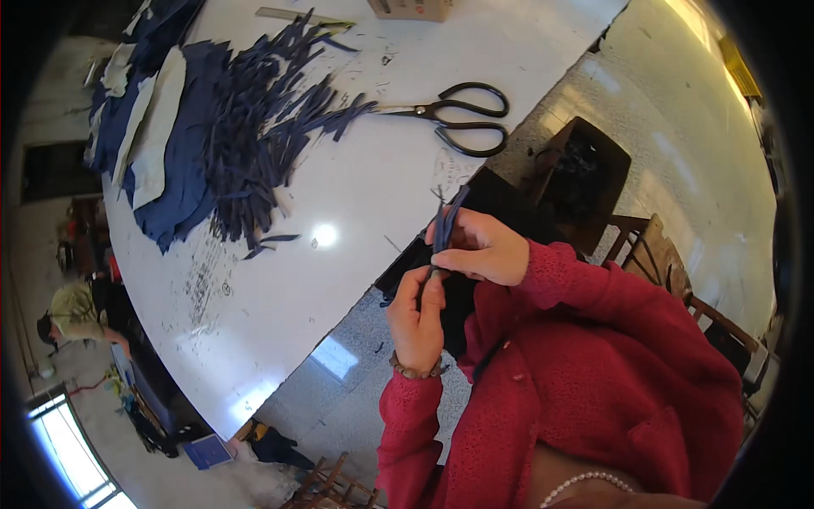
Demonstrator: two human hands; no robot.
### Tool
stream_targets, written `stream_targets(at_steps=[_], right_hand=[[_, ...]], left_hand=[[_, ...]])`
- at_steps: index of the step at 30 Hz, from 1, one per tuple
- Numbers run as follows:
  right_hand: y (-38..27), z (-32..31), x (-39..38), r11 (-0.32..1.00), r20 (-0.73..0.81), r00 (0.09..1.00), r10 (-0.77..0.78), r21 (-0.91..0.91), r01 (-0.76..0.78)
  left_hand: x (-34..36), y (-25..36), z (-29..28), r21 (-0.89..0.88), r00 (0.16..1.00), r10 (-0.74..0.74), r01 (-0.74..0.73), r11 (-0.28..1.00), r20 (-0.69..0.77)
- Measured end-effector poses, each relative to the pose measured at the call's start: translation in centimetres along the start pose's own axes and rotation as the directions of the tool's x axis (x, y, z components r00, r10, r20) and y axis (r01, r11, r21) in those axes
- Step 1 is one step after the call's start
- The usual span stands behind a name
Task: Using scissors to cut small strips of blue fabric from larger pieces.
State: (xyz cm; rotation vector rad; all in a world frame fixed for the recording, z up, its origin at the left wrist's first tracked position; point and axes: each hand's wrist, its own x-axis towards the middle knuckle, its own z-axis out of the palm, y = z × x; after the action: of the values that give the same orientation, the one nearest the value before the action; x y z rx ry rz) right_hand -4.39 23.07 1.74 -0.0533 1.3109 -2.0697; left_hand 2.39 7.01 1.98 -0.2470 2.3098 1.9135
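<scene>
Between my two hands, just off the table's near edge, is a small bunch of narrow dark blue strips (448, 222). My right hand (483, 248) pinches it near the middle, and its loose ends point up and away. My left hand (417, 321) closes its thumb and fingers on the lower end, right below the right hand. A pair of scissors (462, 109) with large black handles lies on the white table beyond my hands, blades pointing left. Their tips reach a big heap of similar strips (254, 140).
Dark blue cloth pieces (188, 127) and pale pieces (157, 140) lie left of the heap. A ruler (297, 17) and a cardboard box (411, 8) are at the table's far side. A dark open bin (585, 174) stands on the floor at right. Another person (76, 312) is at far left.
</scene>
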Motion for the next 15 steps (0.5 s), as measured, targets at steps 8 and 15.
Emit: stream_targets(at_steps=[8,15], right_hand=[[1.3,-1.0,0.5,0.998,-0.087,0.995,-0.046,0.029,0.049],[1.9,-1.7,0.8,0.989,-0.024,0.989,0.148,-0.013,-0.149]], left_hand=[[0.2,0.4,0.7,0.169,0.995,0.046,-0.031,0.985,-0.086],[0.2,0.1,0.5,0.272,0.993,0.091,-0.067,0.960,-0.078]])
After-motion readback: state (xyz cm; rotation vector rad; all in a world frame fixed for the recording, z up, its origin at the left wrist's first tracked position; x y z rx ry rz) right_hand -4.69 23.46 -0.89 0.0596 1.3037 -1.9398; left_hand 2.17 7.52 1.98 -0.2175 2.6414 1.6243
